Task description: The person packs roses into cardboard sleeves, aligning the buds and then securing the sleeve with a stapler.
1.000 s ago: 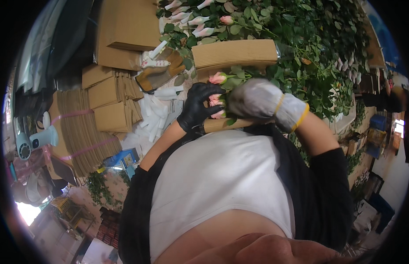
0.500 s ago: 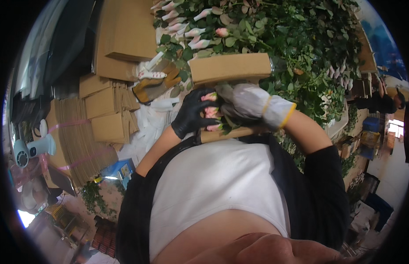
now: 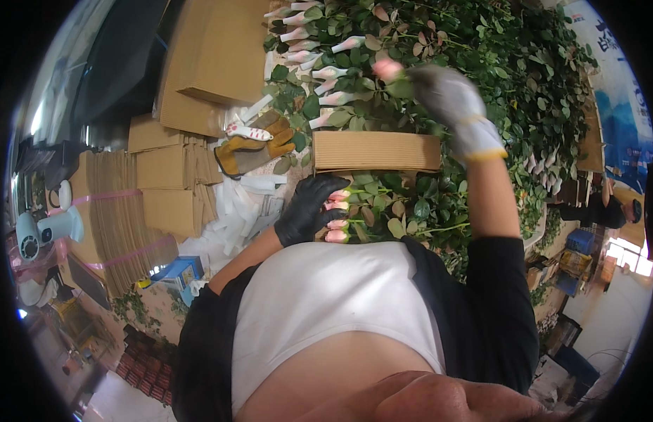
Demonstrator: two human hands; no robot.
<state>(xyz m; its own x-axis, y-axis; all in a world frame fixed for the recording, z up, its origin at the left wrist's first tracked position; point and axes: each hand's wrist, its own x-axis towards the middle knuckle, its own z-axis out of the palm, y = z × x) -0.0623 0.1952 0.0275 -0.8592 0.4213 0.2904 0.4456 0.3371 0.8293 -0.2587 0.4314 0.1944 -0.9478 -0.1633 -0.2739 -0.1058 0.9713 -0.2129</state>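
My left hand, in a black glove, is curled against a short row of pink roses, its thumb and fingers round their heads. Their leafy stems lie toward the right, in front of a folded corrugated cardboard piece. Farther off, my right hand wears a grey-white glove with a yellow cuff and is blurred by motion. It grips a single pink rose just below the bloom, the head pointing left. The fingertips of this hand are partly hidden by leaves and blur.
Roses in pale sleeves lie at the back, beside a mass of green foliage. On the left are a brown-yellow work glove, a paw-print cutter-like tool, white paper sleeves, stacked cardboard and a pale-blue fan.
My right hand has left the row of roses near me, reached away to the back and lifted a loose pink rose. My left hand stays at the row.
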